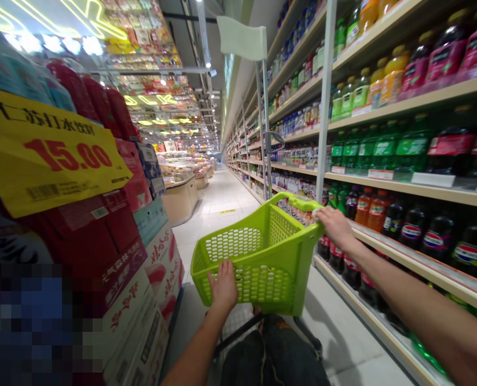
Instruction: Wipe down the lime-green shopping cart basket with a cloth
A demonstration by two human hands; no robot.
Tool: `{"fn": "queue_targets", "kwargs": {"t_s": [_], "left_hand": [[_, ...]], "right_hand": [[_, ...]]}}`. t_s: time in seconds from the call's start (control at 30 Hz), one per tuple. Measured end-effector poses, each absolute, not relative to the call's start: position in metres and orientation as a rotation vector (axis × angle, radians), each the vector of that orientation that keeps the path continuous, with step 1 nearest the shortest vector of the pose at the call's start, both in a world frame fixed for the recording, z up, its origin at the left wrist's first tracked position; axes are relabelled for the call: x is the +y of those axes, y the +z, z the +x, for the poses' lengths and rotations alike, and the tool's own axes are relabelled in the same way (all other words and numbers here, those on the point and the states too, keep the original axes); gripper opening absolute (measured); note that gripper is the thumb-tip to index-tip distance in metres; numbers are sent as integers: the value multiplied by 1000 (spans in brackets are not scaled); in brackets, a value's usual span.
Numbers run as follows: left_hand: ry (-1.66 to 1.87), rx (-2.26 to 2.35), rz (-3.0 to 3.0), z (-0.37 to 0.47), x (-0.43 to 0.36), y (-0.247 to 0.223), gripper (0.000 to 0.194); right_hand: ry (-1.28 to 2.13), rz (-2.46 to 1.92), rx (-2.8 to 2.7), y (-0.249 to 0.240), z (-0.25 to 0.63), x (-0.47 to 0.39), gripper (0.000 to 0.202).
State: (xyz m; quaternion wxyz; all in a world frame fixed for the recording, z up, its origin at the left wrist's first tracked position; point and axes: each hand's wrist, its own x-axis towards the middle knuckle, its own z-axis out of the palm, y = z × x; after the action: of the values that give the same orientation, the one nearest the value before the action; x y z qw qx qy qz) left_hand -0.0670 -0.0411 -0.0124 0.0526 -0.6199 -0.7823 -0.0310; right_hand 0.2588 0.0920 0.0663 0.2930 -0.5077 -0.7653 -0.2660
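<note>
A lime-green plastic shopping cart stands in the aisle before my legs, turned sideways. Its basket has pierced walls, and I see nothing inside the part that shows. My right hand grips the cart's upper right corner, at the end of the handle. Against the near side wall lies my left hand, fingers stretched up to the rim and the thumb apart. The cart's lower frame is partly hidden behind my legs.
Shelves of bottled drinks line the right side, close to my right arm. Stacked drink cartons with a yellow price sign stand close on the left. Tiled floor runs ahead past display counters.
</note>
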Motion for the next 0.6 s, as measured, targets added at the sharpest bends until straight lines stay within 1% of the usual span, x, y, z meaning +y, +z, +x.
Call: {"fn": "queue_targets", "kwargs": {"t_s": [0.03,0.1,0.17,0.27,0.33,0.43,0.53,0.6], "left_hand": [[-94,-2387,-1883,-66,-41,-12,72],[-93,-2415,-1871,-64,-40,-11,72],[-90,-2436,-1858,-63,-40,-11,73],[-91,-2402,-1879,-66,-40,-12,74],[-92,-2373,-1900,-69,-41,-12,74],[-95,-2379,-1891,-70,-42,-12,74],[-123,-2393,-1889,-67,-41,-12,74],[-146,-2405,-1900,-64,-40,-12,74]], "right_hand": [[-715,-1411,-1962,74,272,94,29],[-691,-1390,-1941,77,274,92,30],[-621,-1192,-2095,64,243,81,31],[-568,-912,-2319,30,171,62,31],[-548,-799,-2399,15,145,57,31],[-557,-904,-2340,19,171,68,34],[-593,-1155,-2099,43,237,87,38],[-596,-1290,-1925,57,258,94,38]]}}
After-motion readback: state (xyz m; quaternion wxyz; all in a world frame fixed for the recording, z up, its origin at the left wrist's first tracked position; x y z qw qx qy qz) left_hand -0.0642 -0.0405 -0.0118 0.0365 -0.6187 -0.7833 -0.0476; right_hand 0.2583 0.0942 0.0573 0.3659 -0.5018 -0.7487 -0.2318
